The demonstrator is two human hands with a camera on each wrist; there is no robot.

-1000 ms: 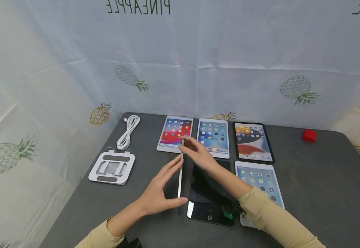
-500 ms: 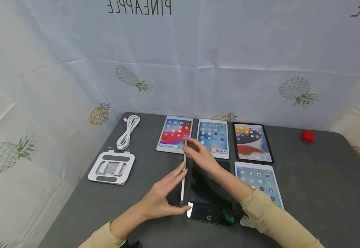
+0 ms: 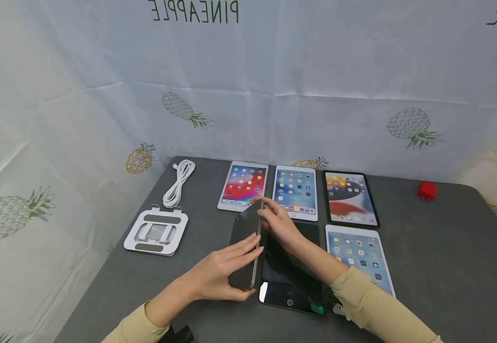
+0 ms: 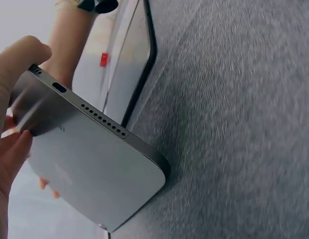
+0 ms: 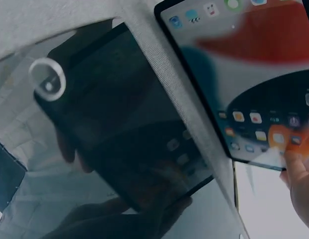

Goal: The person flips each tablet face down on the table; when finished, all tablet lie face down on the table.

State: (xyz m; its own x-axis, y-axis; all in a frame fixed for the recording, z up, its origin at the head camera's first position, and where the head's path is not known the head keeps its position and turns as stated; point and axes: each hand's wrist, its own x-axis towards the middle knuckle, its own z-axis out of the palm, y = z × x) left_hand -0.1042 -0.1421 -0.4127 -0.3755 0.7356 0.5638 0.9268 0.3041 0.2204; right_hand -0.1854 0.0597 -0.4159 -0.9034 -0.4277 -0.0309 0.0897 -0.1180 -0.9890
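Observation:
A grey tablet (image 3: 244,228) stands tilted on its long edge between my hands, its dark back leaning to the left. My left hand (image 3: 216,274) holds its near end, the thumb on the short edge with the charging port and the fingers along the long side. At the far corner my right hand (image 3: 280,228) pinches the rim. The left wrist view shows its smooth back (image 4: 89,159) and speaker holes. In the right wrist view its lit screen (image 5: 204,69) faces a dark-screened tablet (image 5: 139,114) with a round home button, which lies flat just right of it.
Along the back lie a tablet with a red screen (image 3: 244,183), a white-framed tablet (image 3: 295,190) and a black-framed one (image 3: 351,197). Another white tablet (image 3: 360,252) is partly under my right forearm. A folded stand (image 3: 156,231), white cable (image 3: 179,183) and red plug (image 3: 427,190) lie farther out.
The held tablet has turned from edge-on to tilted, so its dark back now shows in the head view. Both hands have shifted slightly with it and keep their hold.

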